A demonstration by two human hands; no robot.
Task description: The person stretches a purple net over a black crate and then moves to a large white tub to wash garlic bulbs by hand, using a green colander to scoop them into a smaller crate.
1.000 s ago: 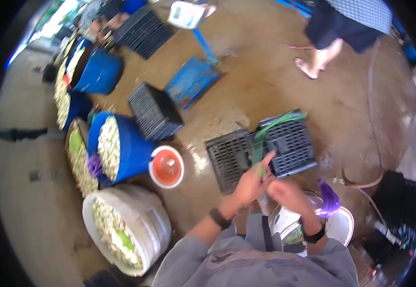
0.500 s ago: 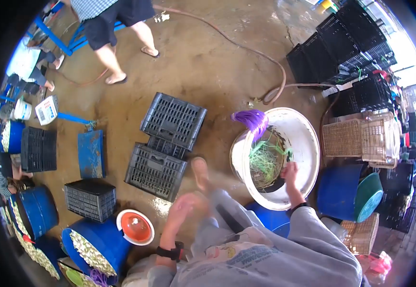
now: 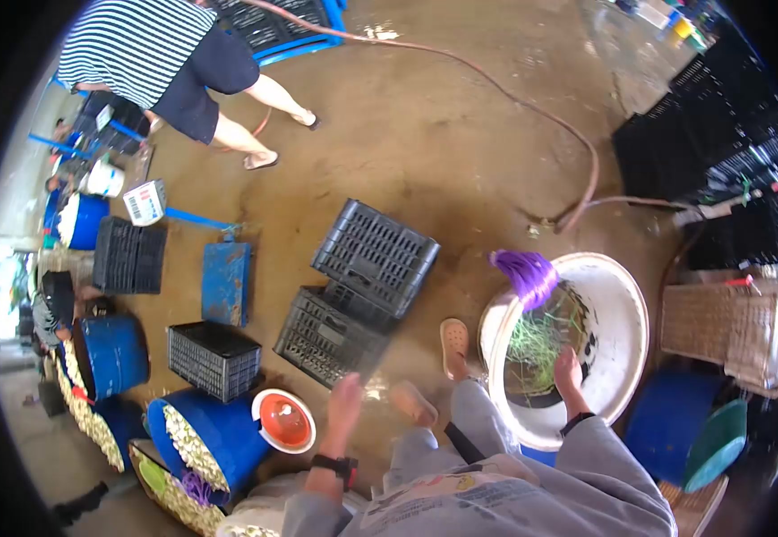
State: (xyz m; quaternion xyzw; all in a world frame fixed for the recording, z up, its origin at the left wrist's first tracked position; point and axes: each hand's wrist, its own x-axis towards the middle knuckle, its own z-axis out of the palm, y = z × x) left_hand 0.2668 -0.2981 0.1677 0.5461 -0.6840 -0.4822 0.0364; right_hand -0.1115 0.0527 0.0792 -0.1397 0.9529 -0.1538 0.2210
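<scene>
My right hand (image 3: 570, 378) reaches into a round white tub (image 3: 617, 394), beside a tangle of thin green strands (image 3: 532, 345). Its fingers are too small and partly hidden to tell whether they grip anything. A bundle of purple strands (image 3: 526, 276) hangs over the tub's rim on the left. My left hand (image 3: 344, 407) hovers in front of me near the corner of a black crate (image 3: 322, 336), blurred, so its fingers do not show clearly. Another black crate (image 3: 376, 255) lies against that one on the wet floor.
Blue barrels with pale pieces (image 3: 194, 447) stand at left, near an orange-lined bowl (image 3: 286, 421). Behind are a blue platform scale (image 3: 226, 285) and a person in a striped shirt (image 3: 138, 49). Stacked black crates (image 3: 702, 125), wicker baskets (image 3: 720, 327) and a hose (image 3: 496, 80) lie right.
My view has shifted, so the crates and tub appear farther right and lower. Both my feet now show. My left hand has moved beside the crate corner. A crate-loaded blue frame shows at the top.
</scene>
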